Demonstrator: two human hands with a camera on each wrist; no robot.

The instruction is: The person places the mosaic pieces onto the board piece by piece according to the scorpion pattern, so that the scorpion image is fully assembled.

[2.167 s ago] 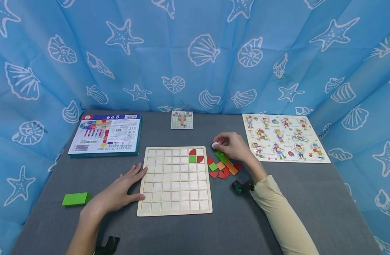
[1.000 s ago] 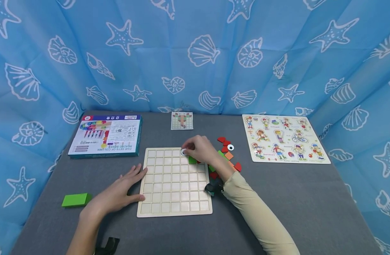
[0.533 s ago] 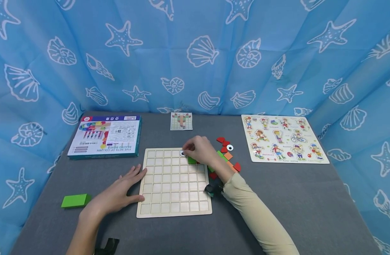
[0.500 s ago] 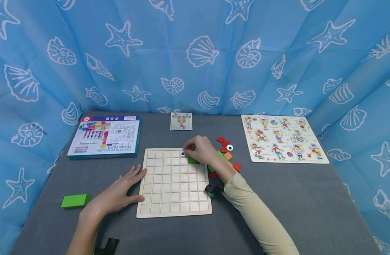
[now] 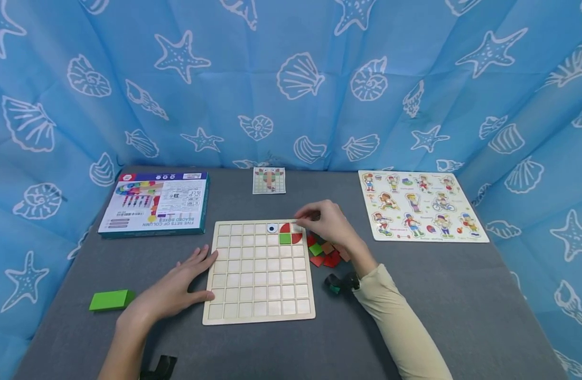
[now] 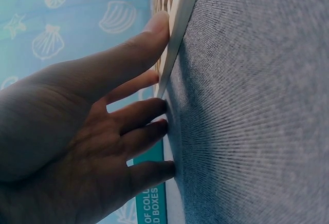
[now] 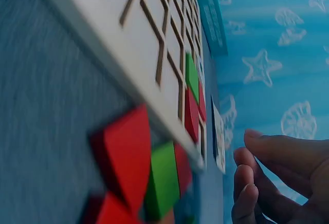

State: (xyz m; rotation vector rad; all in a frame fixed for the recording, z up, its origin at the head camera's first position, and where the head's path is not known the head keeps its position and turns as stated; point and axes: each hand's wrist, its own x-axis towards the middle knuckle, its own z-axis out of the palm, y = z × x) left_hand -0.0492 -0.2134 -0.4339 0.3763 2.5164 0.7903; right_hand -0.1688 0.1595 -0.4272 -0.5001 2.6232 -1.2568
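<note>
A wooden grid board (image 5: 246,274) lies in the middle of the head view. Near its far right corner it carries a white eye piece (image 5: 272,228), a green square (image 5: 284,239) and two red quarter-round pieces (image 5: 297,239). My left hand (image 5: 179,282) rests at the board's left edge, thumb and fingertips against it, fingers spread. My right hand (image 5: 326,221) hovers over the far right corner, fingers loosely bent and nothing between them in the right wrist view. Below it lies a pile of loose red pieces (image 5: 317,260), green pieces (image 5: 316,249) and orange pieces (image 5: 327,248), partly hidden by the hand.
Behind the board lies a small pattern card (image 5: 269,181). A beaded-boxes carton (image 5: 155,203) stands at the back left, a picture puzzle board (image 5: 421,206) at the back right. A green block (image 5: 111,300) sits left of my left forearm. A blue curtain (image 5: 253,79) hangs behind.
My right hand brought an eye piece from the pile to the board's far row, let go of it there and drew back rightward. My left hand stayed at the board's edge.
</note>
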